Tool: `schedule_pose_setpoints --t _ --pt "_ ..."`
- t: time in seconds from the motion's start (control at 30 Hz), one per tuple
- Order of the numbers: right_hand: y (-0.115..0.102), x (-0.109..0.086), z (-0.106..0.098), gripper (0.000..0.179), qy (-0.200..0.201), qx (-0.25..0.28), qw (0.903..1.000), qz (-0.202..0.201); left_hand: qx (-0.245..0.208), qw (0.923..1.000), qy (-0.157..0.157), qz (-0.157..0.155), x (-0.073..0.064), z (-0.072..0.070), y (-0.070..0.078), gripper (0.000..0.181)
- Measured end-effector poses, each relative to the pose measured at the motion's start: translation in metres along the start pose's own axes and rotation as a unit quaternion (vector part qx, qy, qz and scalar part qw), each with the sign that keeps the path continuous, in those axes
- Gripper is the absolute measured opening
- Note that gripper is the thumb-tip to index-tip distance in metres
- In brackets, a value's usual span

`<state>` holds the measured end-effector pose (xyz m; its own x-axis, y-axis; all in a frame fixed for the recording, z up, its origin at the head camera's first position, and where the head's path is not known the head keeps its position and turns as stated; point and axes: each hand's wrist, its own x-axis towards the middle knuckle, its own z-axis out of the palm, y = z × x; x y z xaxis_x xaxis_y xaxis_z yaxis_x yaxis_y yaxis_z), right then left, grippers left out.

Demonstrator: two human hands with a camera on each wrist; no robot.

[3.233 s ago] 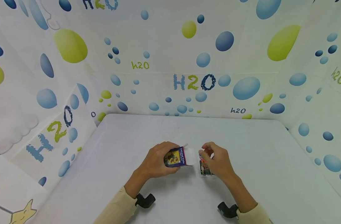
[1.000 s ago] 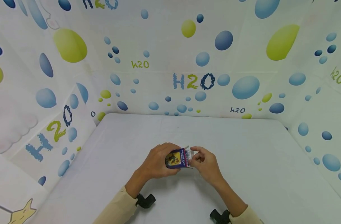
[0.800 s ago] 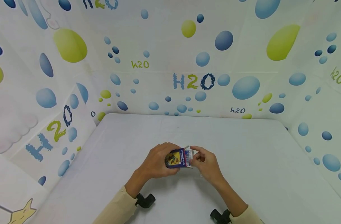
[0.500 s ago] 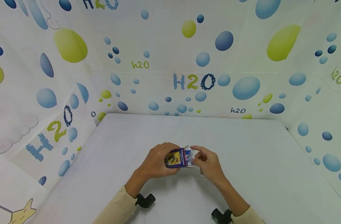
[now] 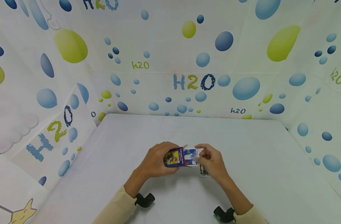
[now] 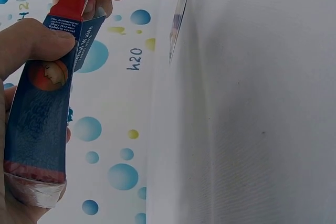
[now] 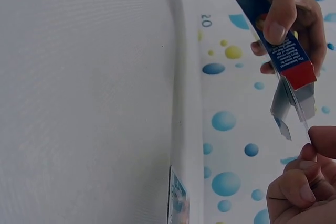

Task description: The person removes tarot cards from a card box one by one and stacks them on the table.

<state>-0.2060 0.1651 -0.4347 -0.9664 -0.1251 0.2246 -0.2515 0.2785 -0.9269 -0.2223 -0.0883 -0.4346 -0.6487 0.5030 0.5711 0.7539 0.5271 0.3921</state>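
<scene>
My left hand [image 5: 156, 159] grips a dark blue tarot card box [image 5: 173, 157] with a yellow picture panel, its mouth facing right. The torn-looking flaps [image 7: 283, 103] hang out around that mouth. A thin blue and white card [image 5: 191, 156] with a barcode sticks partway out of the box. Its outer edge is pinched between thumb and fingers of my right hand [image 5: 213, 161]. Below that hand, a picture card [image 5: 205, 171] lies face up on the table, partly covered by the hand in the head view.
A white cloth covers the table [image 5: 131, 130]. Behind it rises a pale curtain [image 5: 164, 40] printed with blue and green drops. Black wrist mounts [image 5: 145, 200] sit at both sleeves.
Earlier my right hand was over the picture card on the table. It then came to the box mouth, and the barcode card has slid rightward out of the box with it. The left hand stays put.
</scene>
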Motion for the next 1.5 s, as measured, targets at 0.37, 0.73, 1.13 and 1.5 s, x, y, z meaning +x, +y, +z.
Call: schedule_pose_setpoints --t 0.37,0.73,1.13,1.5 --pt "0.0 0.002 -0.009 0.038 -0.01 0.007 0.9998 -0.015 0.001 1.0 0.006 -0.007 0.0 -0.006 -0.004 0.071" --pt "0.003 0.001 -0.014 0.03 -0.008 -0.039 0.9978 -0.052 -0.003 0.9999 0.01 -0.009 0.0 -0.006 -0.005 0.072" --pt "0.007 0.003 -0.019 0.008 0.025 -0.081 0.9929 -0.084 -0.001 0.9999 0.01 -0.011 0.001 -0.005 -0.003 0.073" --pt "0.005 0.002 -0.027 0.014 -0.015 -0.066 0.9938 -0.088 0.0 0.9999 0.012 -0.009 0.0 -0.005 -0.004 0.072"
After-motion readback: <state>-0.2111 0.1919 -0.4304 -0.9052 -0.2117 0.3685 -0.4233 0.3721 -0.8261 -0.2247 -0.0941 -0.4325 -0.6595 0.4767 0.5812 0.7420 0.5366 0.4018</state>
